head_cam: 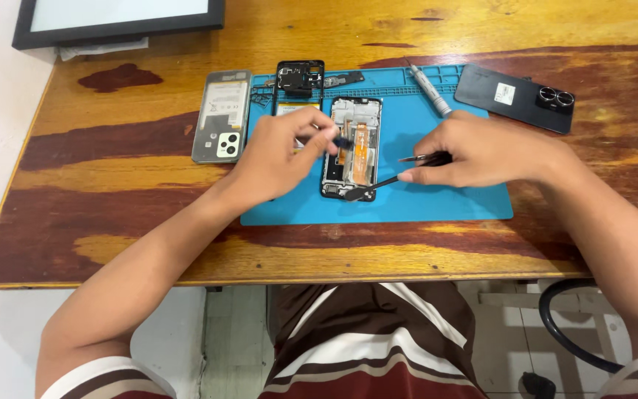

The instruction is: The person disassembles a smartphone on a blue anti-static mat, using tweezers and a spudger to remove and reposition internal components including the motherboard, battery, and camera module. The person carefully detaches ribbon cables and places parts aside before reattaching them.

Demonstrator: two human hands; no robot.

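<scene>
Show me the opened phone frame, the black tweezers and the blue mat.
opened phone frame [354,148]: head view, orange middle part.
black tweezers [385,181]: head view, thin shaft.
blue mat [437,203]: head view, bare lower area.

Both forearms angled inward, left hand and right hand in pinched grip.

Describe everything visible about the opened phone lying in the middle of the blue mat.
The opened phone lies flat, lengthwise away from the person, on the blue mat. Its back is off: a black frame surrounds an orange flex strip down the middle and pale metal parts near the top. The left hand holds a small dark piece over its upper left side. The right hand holds black tweezers whose tip reaches its lower right corner.
</scene>
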